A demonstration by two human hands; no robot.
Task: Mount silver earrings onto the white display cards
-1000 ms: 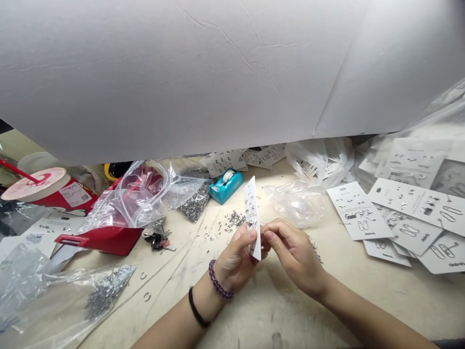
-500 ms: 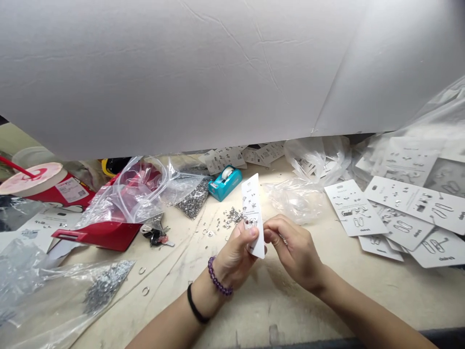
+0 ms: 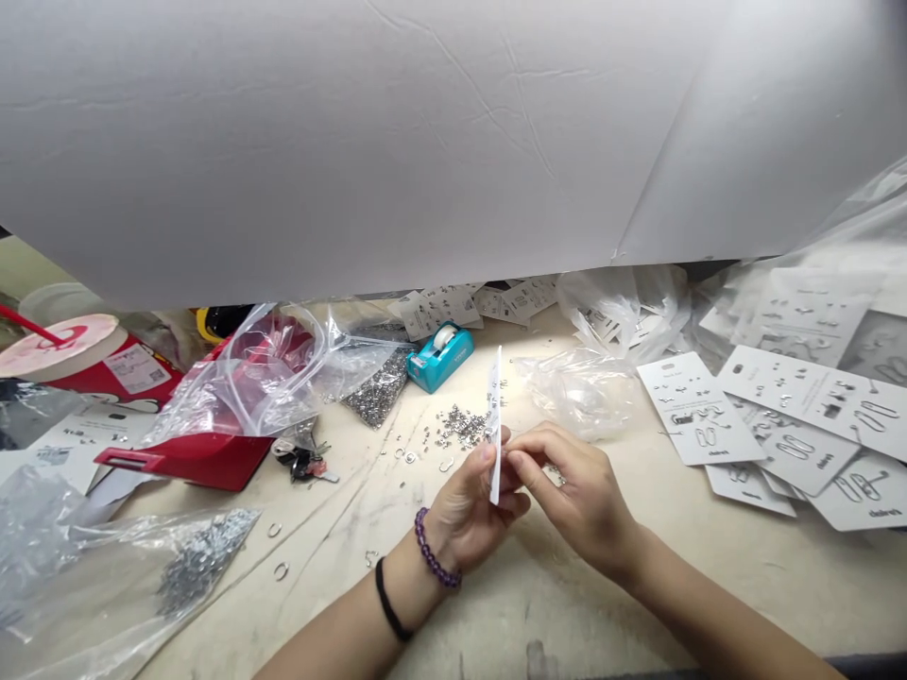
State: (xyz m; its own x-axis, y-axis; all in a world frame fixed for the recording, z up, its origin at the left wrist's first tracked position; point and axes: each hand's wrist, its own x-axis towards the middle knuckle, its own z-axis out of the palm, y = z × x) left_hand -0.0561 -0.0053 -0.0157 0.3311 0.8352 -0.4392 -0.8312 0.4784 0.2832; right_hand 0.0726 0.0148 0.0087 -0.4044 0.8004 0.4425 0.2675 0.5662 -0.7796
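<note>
Left hand (image 3: 464, 510) gripped a white display card (image 3: 494, 425) upright, edge-on, between thumb and fingers. Right hand (image 3: 567, 482) was pinched nearly closed at the card's edge; cannot tell if it held anything. Loose silver metal pieces (image 3: 460, 427) lay on the desk (image 3: 567, 604) just beyond.

Plastic bag (image 3: 245, 378) left, printed cards (image 3: 786, 425) right hem the bench (image 3: 545, 604)

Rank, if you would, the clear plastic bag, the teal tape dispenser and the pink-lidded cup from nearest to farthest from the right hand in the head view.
From the right hand:
1. Clear plastic bag: just ahead of it.
2. Teal tape dispenser: farther ahead, to the left.
3. Pink-lidded cup: at the far left edge.
</note>
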